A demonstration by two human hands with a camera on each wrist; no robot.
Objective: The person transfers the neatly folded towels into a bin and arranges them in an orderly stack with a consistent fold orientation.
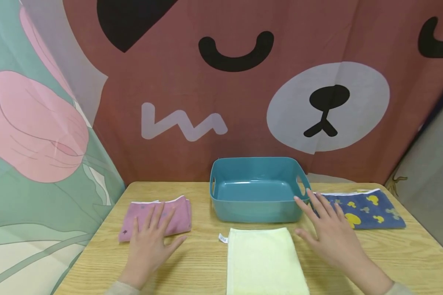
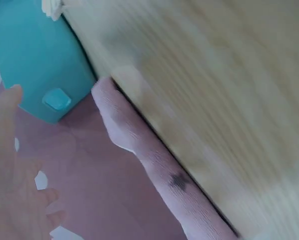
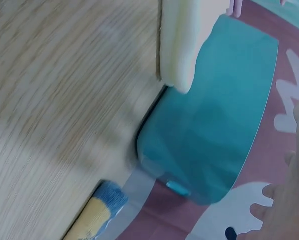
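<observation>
My left hand (image 1: 149,246) hovers with spread fingers in front of a folded pink towel (image 1: 181,215) with dark stars. In the left wrist view that towel (image 2: 149,155) lies on the table, apart from the hand (image 2: 12,185). My right hand (image 1: 334,235) is also spread, between a teal plastic basket (image 1: 256,211) and a folded blue towel (image 1: 378,211) with yellow shapes. Both palms face down and hold nothing. A folded pale yellow towel (image 1: 263,262) with a white tag lies between the hands. The basket stands upright behind it, its visible inside bare.
Everything lies on a wood-grain table (image 1: 203,266). A brown bear-face curtain (image 1: 177,82) hangs right behind its back edge. To the left is a green and pink flowered curtain (image 1: 40,196), to the right a grey surface (image 1: 432,176).
</observation>
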